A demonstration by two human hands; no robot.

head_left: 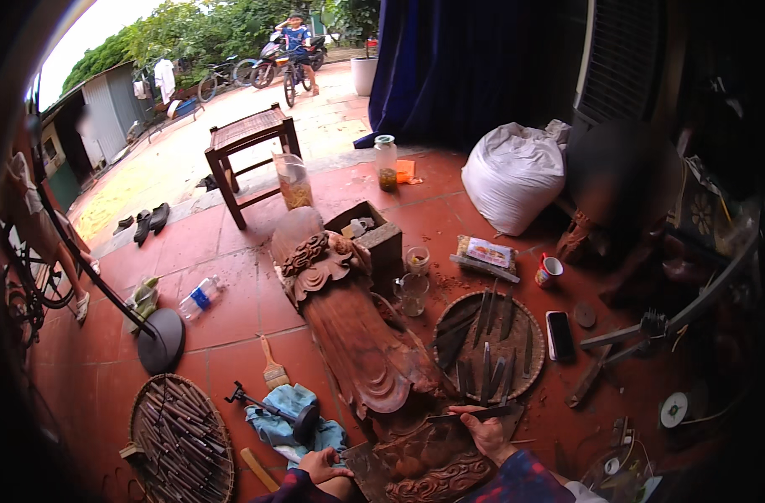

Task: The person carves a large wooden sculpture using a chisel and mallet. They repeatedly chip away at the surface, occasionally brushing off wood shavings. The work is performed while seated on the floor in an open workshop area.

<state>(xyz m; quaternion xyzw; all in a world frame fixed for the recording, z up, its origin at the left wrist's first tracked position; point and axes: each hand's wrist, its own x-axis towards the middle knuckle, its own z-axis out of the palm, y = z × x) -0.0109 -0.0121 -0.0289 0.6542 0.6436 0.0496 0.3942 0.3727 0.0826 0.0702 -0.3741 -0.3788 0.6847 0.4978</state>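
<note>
A reddish-brown wooden carving (349, 335) leans away from me in the middle, with curled and draped relief. At its near end is a scroll-carved section (437, 478). My right hand (488, 433) is closed around a flat, dark chisel (462, 416), held crosswise over this near end. Beside the left edge of the carving, my left hand (320, 464) lies with its thumb apart from its fingers; it seems to hold nothing. Just beyond my right hand, a round woven tray (443, 318) bears several chisels (487, 369).
At left, a round basket (139, 427) holds many tools near a blue cloth (273, 427) and a brush (273, 369). A phone (559, 336), red cup (549, 270), glass mug (412, 295) and white sack (514, 180) stand right and beyond. A stool (248, 134) stands farther off; a person (296, 42) is outside.
</note>
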